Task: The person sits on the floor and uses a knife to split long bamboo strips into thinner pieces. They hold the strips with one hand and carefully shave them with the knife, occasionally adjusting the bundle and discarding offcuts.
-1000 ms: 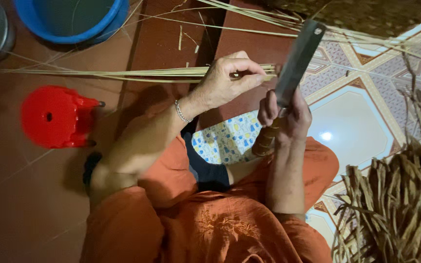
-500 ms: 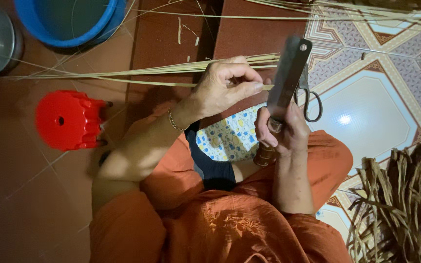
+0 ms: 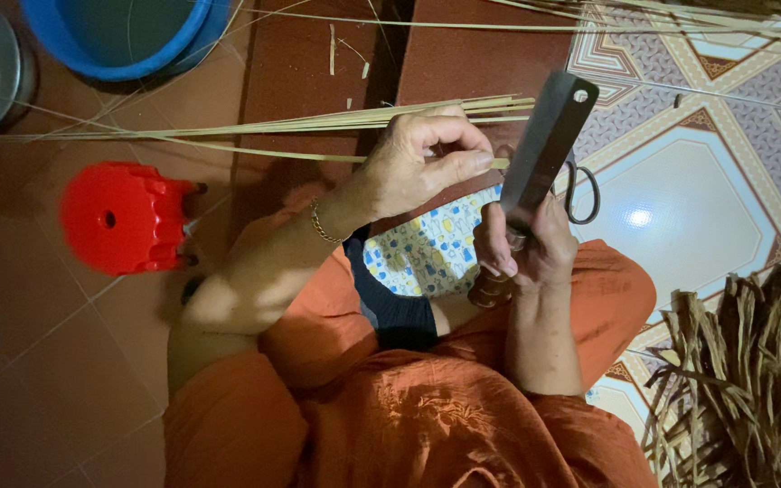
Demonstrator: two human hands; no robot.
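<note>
Two hands working thin reed strips with a cleaver, frame centre.

The left hand (image 3: 427, 163) is closed on a bundle of long, thin, pale straw-coloured strips (image 3: 318, 126), thumb and fingers pinching them at centre frame; the strips run from there toward the left edge. The right hand (image 3: 526, 248) is clamped on the handle of a broad, dark grey rectangular metal cleaver (image 3: 549, 145), blade tilted up toward the upper right, just beside the left hand's fingertips. Black-handled scissors (image 3: 582, 192) lie on the patterned tile floor (image 3: 707, 226) behind the blade. A red plastic stool (image 3: 124, 217) stands at left, a blue plastic basin (image 3: 119, 36) at upper left, and a heap of dry brown fibre strips (image 3: 752, 370) at lower right.
</note>
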